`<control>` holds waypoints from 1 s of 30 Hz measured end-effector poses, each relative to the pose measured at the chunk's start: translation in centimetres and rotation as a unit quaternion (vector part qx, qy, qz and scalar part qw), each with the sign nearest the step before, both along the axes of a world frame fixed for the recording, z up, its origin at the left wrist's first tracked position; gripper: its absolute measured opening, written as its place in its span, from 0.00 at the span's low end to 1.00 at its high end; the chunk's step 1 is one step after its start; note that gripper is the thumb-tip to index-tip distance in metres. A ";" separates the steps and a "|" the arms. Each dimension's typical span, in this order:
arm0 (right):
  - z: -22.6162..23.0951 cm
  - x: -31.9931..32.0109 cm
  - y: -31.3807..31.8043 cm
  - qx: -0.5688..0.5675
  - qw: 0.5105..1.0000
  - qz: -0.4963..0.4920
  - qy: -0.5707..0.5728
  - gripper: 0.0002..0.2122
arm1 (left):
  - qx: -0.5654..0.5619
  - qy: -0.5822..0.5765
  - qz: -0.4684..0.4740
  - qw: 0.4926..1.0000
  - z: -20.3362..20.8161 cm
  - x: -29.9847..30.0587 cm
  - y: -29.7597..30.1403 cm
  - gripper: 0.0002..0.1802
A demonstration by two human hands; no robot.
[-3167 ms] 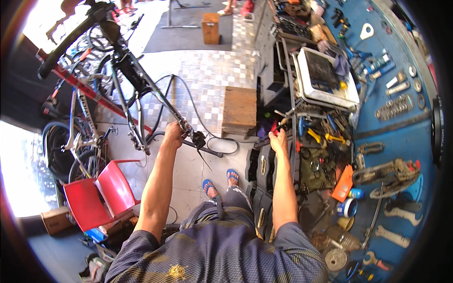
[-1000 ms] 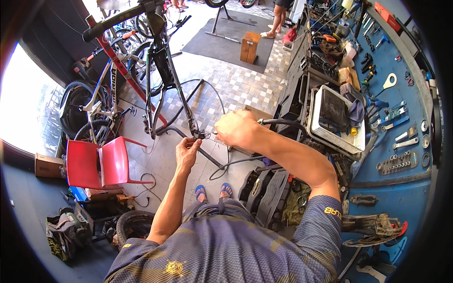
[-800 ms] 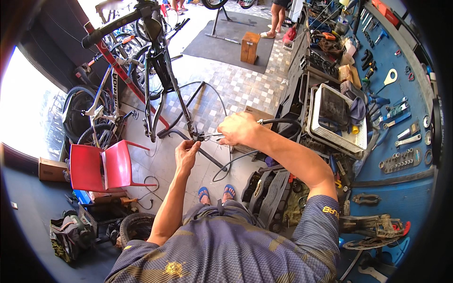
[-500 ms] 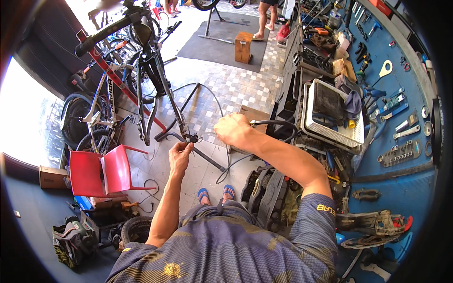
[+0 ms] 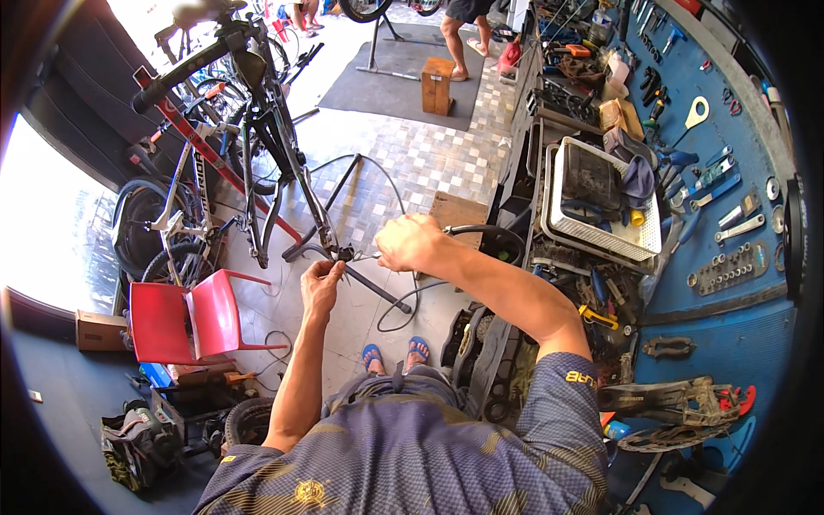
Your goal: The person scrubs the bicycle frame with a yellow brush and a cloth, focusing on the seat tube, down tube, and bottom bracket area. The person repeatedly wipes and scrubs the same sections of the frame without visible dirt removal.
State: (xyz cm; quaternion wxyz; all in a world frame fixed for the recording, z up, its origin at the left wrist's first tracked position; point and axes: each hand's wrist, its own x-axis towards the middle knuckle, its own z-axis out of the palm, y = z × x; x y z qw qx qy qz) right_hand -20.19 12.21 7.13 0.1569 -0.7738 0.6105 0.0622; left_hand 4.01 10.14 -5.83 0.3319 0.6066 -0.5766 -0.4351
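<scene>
A dark bicycle frame (image 5: 287, 146) without its wheel hangs in front of me on the left, its slim tubes running down towards my hands. My left hand (image 5: 319, 281) is closed in a pinch at the low end of that frame, touching a small black part (image 5: 345, 254) there. Just right of it, my right hand (image 5: 410, 243) is wrapped round a hose-fed tool, mostly hidden by the fist. From the fist a thin metal tip (image 5: 369, 257) points at the small black part. A black hose (image 5: 472, 229) leaves the fist's other side through a metal fitting.
Red chairs (image 5: 184, 318) stand at left, before parked bicycles. At right are a bench with a white basket (image 5: 601, 236) and a blue tool board (image 5: 730, 137). A wooden block (image 5: 436, 86) rests on a dark mat near another person's legs (image 5: 455, 43). Hose loops cross the floor.
My right hand has moved left, bringing the tool's tip close to the small black part. My left hand keeps its pinch. At the back, the other person's legs have shifted left.
</scene>
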 end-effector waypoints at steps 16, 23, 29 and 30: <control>2.1 -0.8 1.0 0.062 0.995 -0.076 -0.014 0.20 | 0.007 -0.010 -0.045 0.999 0.1 0.8 -0.6 0.24; -2.1 -3.3 4.8 -0.033 0.969 -0.243 -0.023 0.21 | 0.042 0.049 -0.144 0.987 7.2 7.5 -2.9 0.23; -2.0 3.2 10.5 0.067 0.929 -0.358 -0.060 0.19 | -0.114 0.020 -0.214 0.970 14.5 12.2 -10.5 0.18; -1.3 5.4 11.2 0.099 0.926 -0.359 -0.067 0.19 | -0.144 0.003 -0.215 0.966 15.1 12.7 -12.0 0.19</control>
